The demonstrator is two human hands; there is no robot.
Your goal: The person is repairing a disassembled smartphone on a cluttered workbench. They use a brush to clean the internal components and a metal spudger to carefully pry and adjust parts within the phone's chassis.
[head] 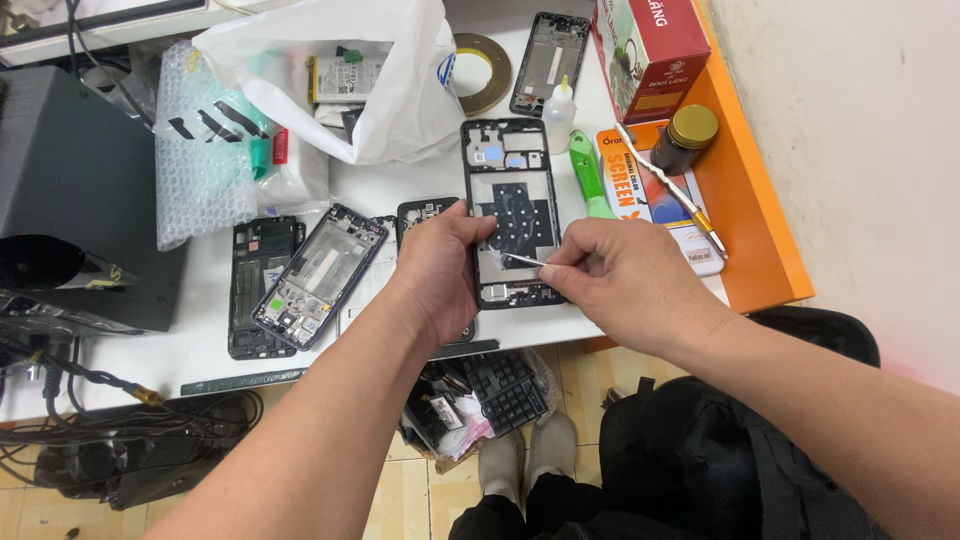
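Spanning most of the view, the white worktable (pixel 200 345) carries a black box (pixel 70 180) at its left edge, a white plastic bag (pixel 390 90) at the back and a red carton (pixel 655 50) by the wall. Smaller pieces lie between them: two other phone frames (pixel 315 275), a roll of tape (pixel 490 70), a small glue bottle (pixel 559 115), a green pry tool (pixel 588 175) and a dark jar (pixel 685 140).

The stripped phone frame (pixel 510 215) lies flat near the front edge of the table. The left hand (pixel 440 275) grips its left rim, thumb over the edge, and pins it down. The right hand (pixel 615 275) is pinched around slim metal tweezers (pixel 525 261), whose tip touches the lower middle of the frame.

To do this well, a judgement only, the tweezers should stay low and nearly flat, with light pressure so the tip does not gouge the plate or slip, while the left hand stops any sliding.

Both forearms reach in from below, wrists angled inward and converging over the frame.
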